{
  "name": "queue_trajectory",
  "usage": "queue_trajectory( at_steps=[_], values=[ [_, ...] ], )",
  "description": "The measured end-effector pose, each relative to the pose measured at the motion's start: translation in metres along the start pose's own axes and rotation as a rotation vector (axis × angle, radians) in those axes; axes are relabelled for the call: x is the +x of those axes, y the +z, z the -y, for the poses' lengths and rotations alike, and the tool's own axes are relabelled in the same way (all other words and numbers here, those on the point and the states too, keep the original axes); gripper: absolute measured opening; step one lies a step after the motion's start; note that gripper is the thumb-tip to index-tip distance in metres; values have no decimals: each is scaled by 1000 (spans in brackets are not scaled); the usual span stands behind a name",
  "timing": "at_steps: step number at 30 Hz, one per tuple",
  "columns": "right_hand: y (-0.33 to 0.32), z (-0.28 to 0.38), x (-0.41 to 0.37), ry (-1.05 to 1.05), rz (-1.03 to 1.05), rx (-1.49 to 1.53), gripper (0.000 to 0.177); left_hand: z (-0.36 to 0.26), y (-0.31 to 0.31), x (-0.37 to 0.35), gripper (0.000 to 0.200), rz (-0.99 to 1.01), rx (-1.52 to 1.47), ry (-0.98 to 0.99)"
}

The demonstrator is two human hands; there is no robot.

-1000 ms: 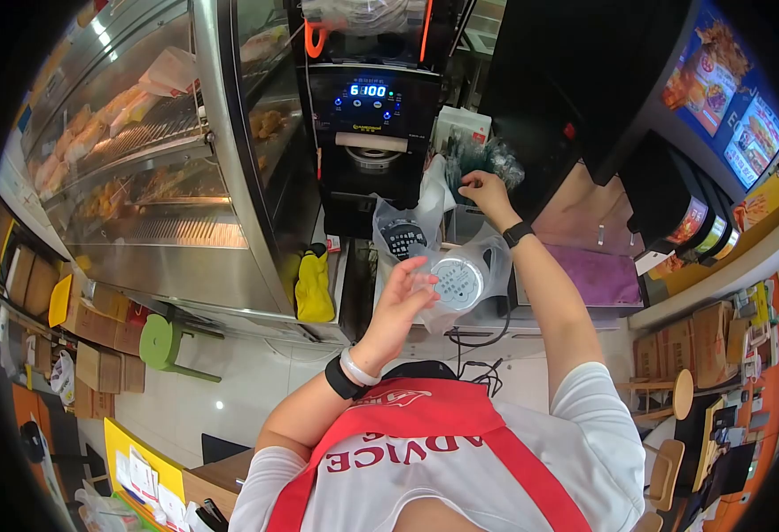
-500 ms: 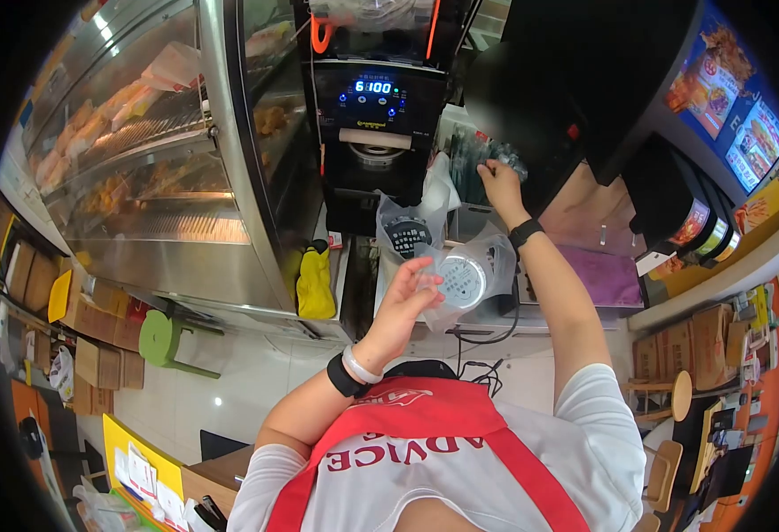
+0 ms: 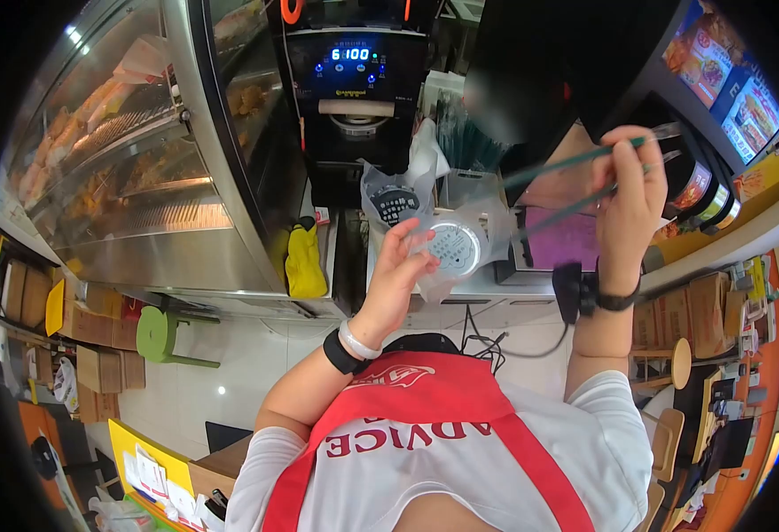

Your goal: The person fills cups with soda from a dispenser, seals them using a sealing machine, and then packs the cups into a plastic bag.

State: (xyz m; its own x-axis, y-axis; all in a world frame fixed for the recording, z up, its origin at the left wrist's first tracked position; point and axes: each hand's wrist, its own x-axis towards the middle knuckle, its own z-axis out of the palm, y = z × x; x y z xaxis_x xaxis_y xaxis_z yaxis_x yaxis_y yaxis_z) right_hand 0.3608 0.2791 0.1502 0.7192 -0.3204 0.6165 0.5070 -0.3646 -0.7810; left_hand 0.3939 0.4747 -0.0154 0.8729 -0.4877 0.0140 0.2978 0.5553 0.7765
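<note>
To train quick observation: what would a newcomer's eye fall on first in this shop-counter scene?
The red apron at the bottom and the hands above it: the left hand grips a sealed cup in a clear bag at centre, the right hand holds green straws at the right. Behind, a black machine shows a blue display, beside a glass case of fried food on the left.

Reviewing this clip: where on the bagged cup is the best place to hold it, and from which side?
Probably round its side wall, from the left, as the left hand does. The cup is tipped with its flat sealed top toward the camera, offering no hold there, and the clear bag around it hangs loose. The right hand holds straws.
</note>
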Motion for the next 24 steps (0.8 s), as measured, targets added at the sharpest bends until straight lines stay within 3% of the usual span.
queue_trajectory(
  at_steps=[5,9,13,15,16,19,20,21,23,24],
  values=[
    [23,-40,-46,425,506,-194,13,0,1,1,47,3,-14,3],
    [18,-51,-51,389,487,-194,15,1,-2,3,47,8,-4,35],
    [16,-52,-49,529,548,-201,19,2,-3,1,47,14,-8,35],
    [22,-72,-60,374,1072,-524,20,1,-3,1,47,22,-23,33],
    [26,-76,-66,310,1181,-624,21,1,-4,0,47,20,-23,34],
    [30,-67,-67,327,1063,-527,17,0,-8,-2,46,24,-18,14],
    [31,-57,-60,489,1008,-444,16,0,-9,-3,45,29,-28,8],
    [32,-59,-59,490,1013,-442,16,0,-9,-4,45,35,-37,0],
    [34,-66,-60,272,1086,-469,16,2,-10,-6,43,32,-38,-13],
    [30,-96,-73,-35,1099,-428,13,4,-11,-7,42,31,-39,-26]
  ],
)
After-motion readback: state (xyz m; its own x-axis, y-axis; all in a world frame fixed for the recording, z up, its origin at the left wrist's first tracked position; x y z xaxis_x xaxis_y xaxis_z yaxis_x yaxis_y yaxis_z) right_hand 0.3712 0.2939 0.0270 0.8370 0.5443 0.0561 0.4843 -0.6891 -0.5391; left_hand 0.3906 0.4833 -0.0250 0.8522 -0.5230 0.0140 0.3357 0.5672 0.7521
